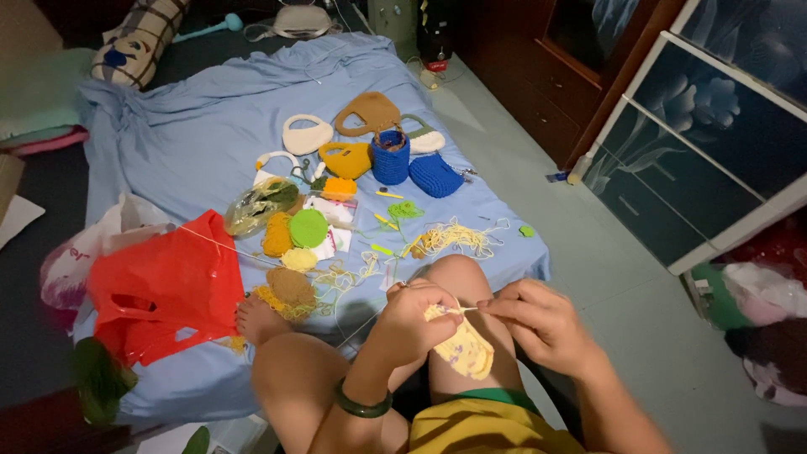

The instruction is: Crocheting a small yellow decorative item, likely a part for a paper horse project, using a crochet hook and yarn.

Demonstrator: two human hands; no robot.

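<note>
I see my two hands meeting over my bent knee. My left hand point(414, 318), a dark green bangle point(363, 407) on its wrist, is clenched around the top of a pale yellow crocheted piece point(465, 349). My right hand point(538, 319) pinches a thin crochet hook point(461, 310) whose tip meets the piece's upper edge, just beside the left fingers. The piece hangs below and between both hands, its long axis running from upper left down to lower right, its lower end pointing toward my yellow shorts point(479, 430).

I sit on a wrinkled light blue sheet point(193, 134) spread on the floor. Ahead lie small crocheted bags, among them a blue yarn basket point(391, 156), with loose yellow yarn point(454, 238) near my knee. A red plastic bag point(164, 290) lies to the left. To the right, a pale floor point(605, 277) meets a white-framed cabinet with blue floral panels point(714, 126).
</note>
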